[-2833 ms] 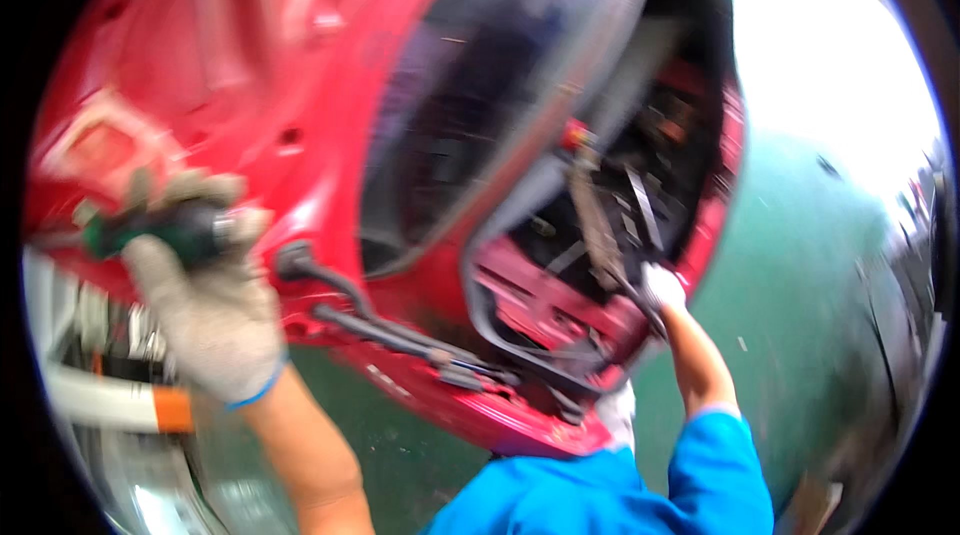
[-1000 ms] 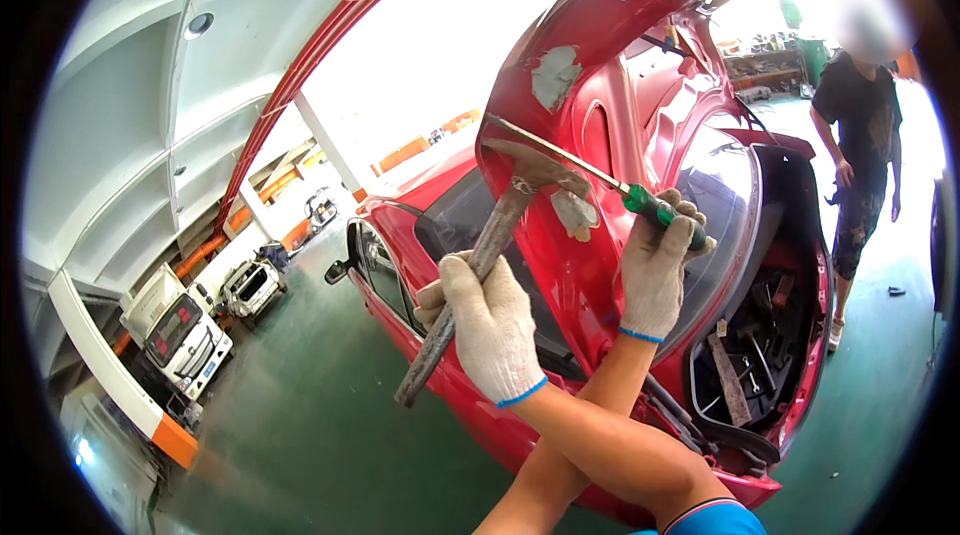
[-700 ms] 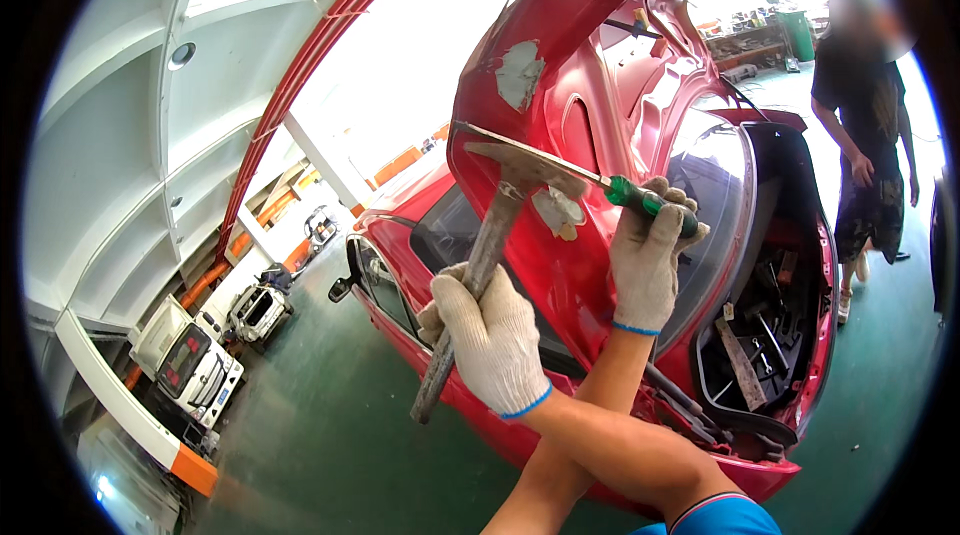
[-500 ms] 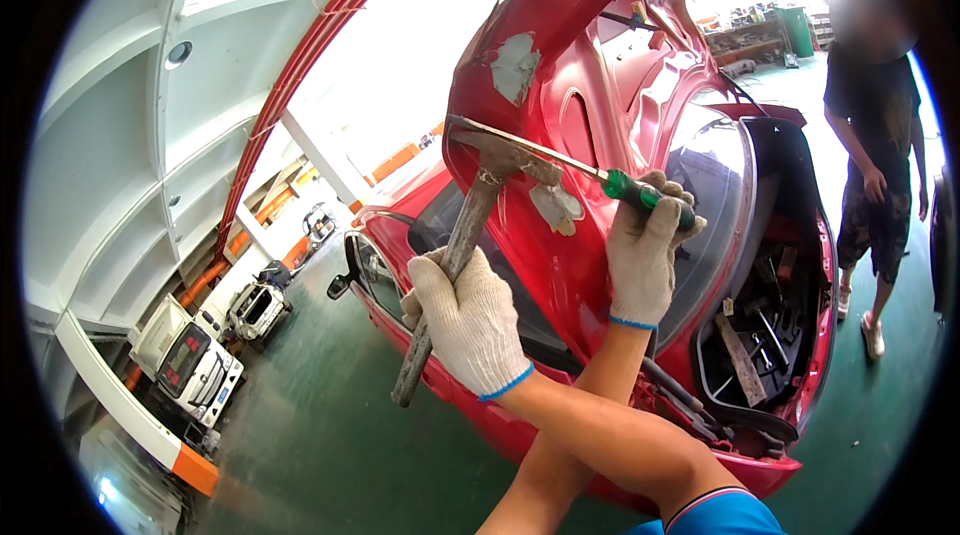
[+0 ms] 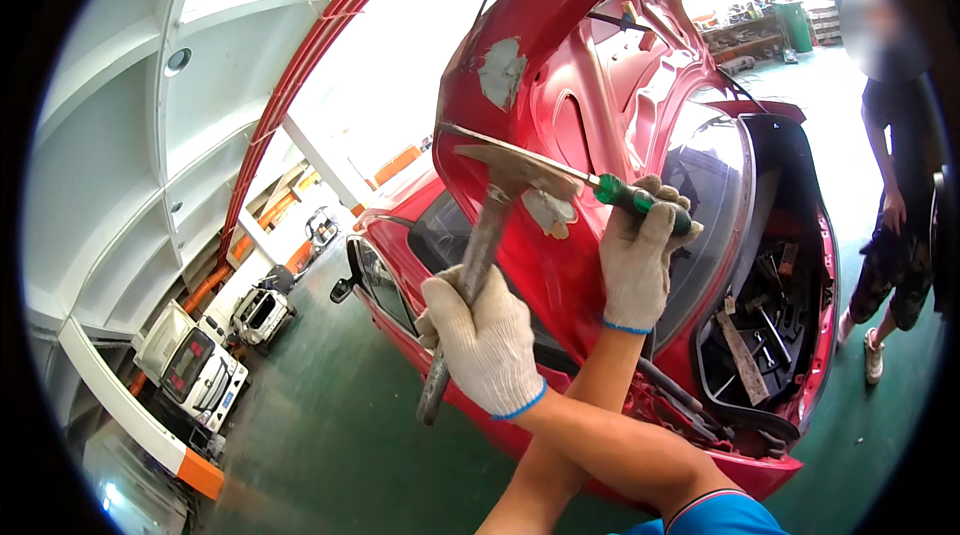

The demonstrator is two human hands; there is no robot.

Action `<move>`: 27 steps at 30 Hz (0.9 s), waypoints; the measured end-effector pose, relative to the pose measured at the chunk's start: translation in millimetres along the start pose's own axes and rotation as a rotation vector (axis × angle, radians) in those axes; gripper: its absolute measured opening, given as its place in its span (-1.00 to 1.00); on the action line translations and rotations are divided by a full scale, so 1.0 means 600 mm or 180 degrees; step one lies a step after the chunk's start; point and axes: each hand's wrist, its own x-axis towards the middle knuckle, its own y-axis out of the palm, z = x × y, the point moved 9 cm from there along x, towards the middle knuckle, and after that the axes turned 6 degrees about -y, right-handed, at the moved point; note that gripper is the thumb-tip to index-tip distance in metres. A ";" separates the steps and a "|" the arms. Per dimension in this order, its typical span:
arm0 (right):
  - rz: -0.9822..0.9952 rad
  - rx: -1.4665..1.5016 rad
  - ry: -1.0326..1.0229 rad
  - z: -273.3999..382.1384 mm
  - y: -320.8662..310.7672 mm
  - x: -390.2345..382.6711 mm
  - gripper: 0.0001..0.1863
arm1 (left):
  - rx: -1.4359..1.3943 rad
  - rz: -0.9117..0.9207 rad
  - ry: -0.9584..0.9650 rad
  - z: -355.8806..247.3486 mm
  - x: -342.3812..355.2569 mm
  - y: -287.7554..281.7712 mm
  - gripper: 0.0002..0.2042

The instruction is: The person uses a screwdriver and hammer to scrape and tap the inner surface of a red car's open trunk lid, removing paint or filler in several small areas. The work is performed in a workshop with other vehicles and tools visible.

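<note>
My arms are crossed, and both hands wear white knit gloves with blue cuffs. My left hand (image 5: 635, 265), on the right side, grips a green-handled screwdriver (image 5: 622, 194). Its long shank runs left across the raised red trunk lid (image 5: 565, 265), the tip near the lid's left edge; contact cannot be made out. My right hand (image 5: 485, 335), on the left side, is closed around the handle of a hammer (image 5: 478, 245). The worn metal head overlaps the lid just below the shank. Pale filler patches (image 5: 502, 73) mark the lid's paint.
The red car's open trunk (image 5: 775, 335) holds wrenches and other loose tools. Beyond it at the right stands another person (image 5: 895, 195). A white truck cab (image 5: 195, 370) is at the left on the green floor (image 5: 330, 435). A workbench (image 5: 745, 40) and green bin (image 5: 794, 27) are farther back.
The hammer and my right hand have shifted right and slightly down. My left hand with the screwdriver has moved slightly left. The other person has moved to the right.
</note>
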 end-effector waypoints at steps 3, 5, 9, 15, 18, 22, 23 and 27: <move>-0.0083 -0.0152 -0.0317 -0.001 0.004 0.007 -0.69 | -0.0046 0.0059 -0.0031 0.007 -0.004 0.002 -0.63; 0.0226 -0.0547 -0.0171 -0.004 0.024 0.039 -0.68 | 0.0036 0.0052 -0.0024 0.003 0.001 -0.002 -0.63; 0.0096 -0.0184 0.0069 -0.002 0.004 0.008 -0.67 | -0.0050 0.0053 -0.0101 0.002 -0.004 -0.001 -0.62; 0.0168 -0.0039 0.0140 0.004 0.022 0.018 -0.71 | 0.0078 0.0114 -0.0119 -0.003 -0.004 0.006 -0.62; 0.0337 0.0263 0.0374 0.007 0.029 0.014 -0.70 | 0.0089 0.0025 -0.0114 -0.007 -0.008 0.005 -0.61; 0.0558 0.0621 0.0325 -0.002 -0.007 -0.033 -0.72 | 0.0072 0.0053 -0.0125 -0.005 -0.012 0.008 -0.61; 0.0504 0.0737 0.0401 0.006 -0.022 -0.043 -0.73 | 0.0075 0.0071 -0.0126 -0.004 -0.012 0.014 -0.60; 0.0455 0.0980 0.0751 0.073 -0.070 -0.084 -0.81 | 0.0271 -0.0043 -0.0137 -0.020 -0.023 0.028 -0.55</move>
